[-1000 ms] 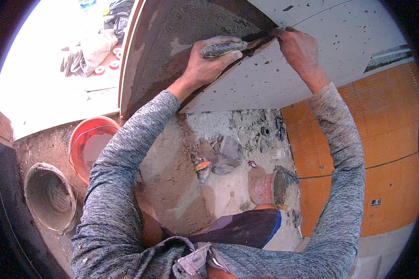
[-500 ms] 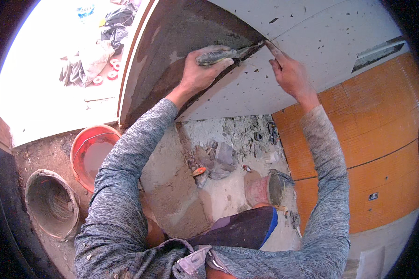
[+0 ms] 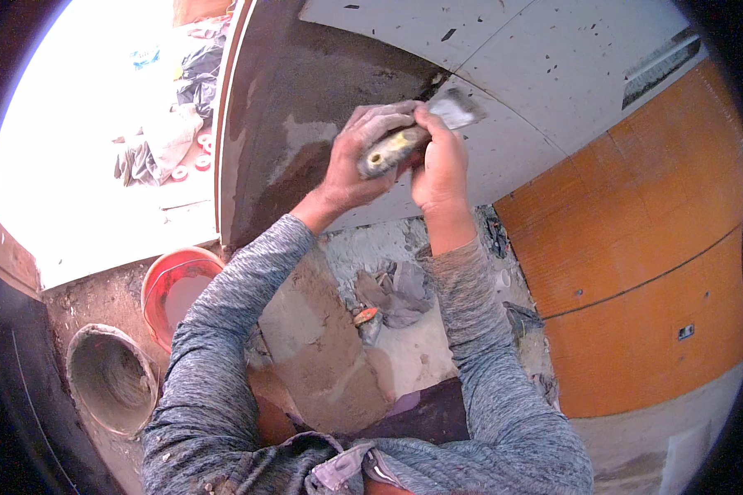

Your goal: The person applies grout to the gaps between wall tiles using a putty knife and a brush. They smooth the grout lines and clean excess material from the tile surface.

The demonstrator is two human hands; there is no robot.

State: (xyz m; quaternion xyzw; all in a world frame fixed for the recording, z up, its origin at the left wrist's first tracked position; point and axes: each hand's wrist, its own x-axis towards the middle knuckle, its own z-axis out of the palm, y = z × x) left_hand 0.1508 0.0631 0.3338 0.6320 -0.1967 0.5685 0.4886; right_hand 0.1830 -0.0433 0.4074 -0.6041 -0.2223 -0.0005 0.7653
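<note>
My left hand (image 3: 353, 153) is wrapped round the pale, worn handle of a putty knife (image 3: 394, 152). Its flat metal blade, smeared by motion, points up and to the right over the white speckled tiles. My right hand (image 3: 442, 165) is closed against the tool from the right, thumb and finger at the front of the handle by the blade; part of its grip is hidden. Behind both hands lies a dark, damp mortar surface (image 3: 330, 70). It meets the white tiles (image 3: 528, 91) along a slanting edge just beyond my fingers.
At the left stand a red bucket (image 3: 161, 285) with greyish liquid and a mortar-caked bucket (image 3: 87, 375). Crumpled bags and rubble (image 3: 400, 289) lie on the floor below. An orange tiled wall (image 3: 636, 272) rises at the right. Clothes (image 3: 169, 140) lie beyond the bright opening.
My right hand has left the tile corner and come down and left to the putty knife. The blade has turned away from the mortar edge. The view has shifted slightly.
</note>
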